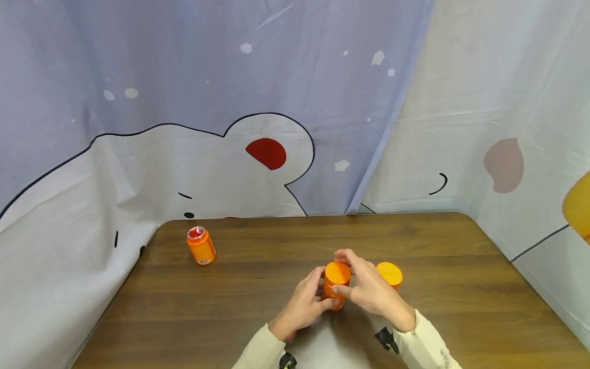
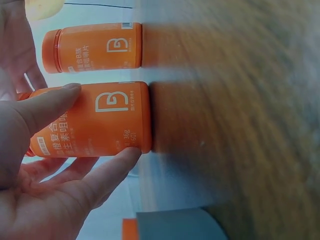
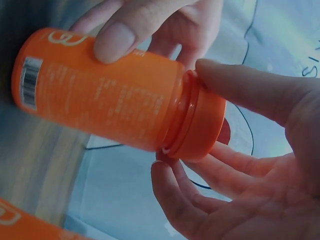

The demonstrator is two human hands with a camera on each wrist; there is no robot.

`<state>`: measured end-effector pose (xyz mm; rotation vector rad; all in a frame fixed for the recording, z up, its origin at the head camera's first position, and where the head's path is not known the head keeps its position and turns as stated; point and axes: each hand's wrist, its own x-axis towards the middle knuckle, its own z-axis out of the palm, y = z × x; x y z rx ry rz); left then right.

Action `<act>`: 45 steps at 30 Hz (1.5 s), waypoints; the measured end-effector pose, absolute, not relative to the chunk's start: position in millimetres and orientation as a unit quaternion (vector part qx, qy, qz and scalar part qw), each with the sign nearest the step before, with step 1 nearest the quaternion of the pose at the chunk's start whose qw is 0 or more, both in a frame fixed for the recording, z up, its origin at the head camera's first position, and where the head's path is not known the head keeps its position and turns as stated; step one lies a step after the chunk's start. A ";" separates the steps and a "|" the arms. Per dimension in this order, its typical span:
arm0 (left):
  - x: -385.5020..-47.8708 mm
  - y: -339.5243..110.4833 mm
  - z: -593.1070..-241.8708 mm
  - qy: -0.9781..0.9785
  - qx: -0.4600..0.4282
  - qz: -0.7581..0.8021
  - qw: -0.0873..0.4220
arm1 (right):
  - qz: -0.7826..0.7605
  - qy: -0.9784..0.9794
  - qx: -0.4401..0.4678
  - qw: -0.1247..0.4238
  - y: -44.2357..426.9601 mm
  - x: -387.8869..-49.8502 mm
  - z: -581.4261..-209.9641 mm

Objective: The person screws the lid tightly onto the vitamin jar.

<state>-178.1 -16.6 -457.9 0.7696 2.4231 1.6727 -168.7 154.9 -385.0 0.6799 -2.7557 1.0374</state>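
An orange pill bottle (image 2: 95,120) with white lettering stands upright in front of me, its orange cap (image 3: 200,120) on the neck. Around the bottle's body my left hand (image 1: 301,302) holds on with thumb and fingers. My right hand (image 1: 371,289) grips the cap, thumb on one side and fingers on the other; part of the fingers is hidden behind it in the head view. Just beyond the right hand is a second capped orange bottle (image 1: 389,274), partly covered by that hand in the head view.
At the back left of the wooden table (image 1: 258,256) stands an uncapped orange bottle (image 1: 202,248) with red showing at its mouth. A small red thing (image 1: 291,336) lies partly hidden by the left wrist. Printed curtains (image 1: 207,169) hang behind the table.
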 end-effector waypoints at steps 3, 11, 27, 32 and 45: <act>-178.1 -16.6 -458.1 0.798 0.253 0.545 0.051 | 0.320 -0.922 0.208 0.071 153.3 -167.7 -385.5; -177.6 -15.9 -457.9 0.794 0.256 0.550 0.049 | 0.283 -0.936 0.189 0.092 151.8 -166.7 -387.0; -178.3 -16.5 -455.2 0.808 0.277 0.518 0.035 | 0.316 -0.898 0.304 0.037 170.2 -171.9 -381.5; -177.1 -17.3 -454.5 0.811 0.265 0.519 0.043 | 0.308 -0.903 0.294 0.048 168.6 -173.0 -382.6; -177.8 -16.2 -456.1 0.809 0.274 0.519 0.020 | 0.258 -0.917 0.273 0.131 162.1 -175.6 -388.9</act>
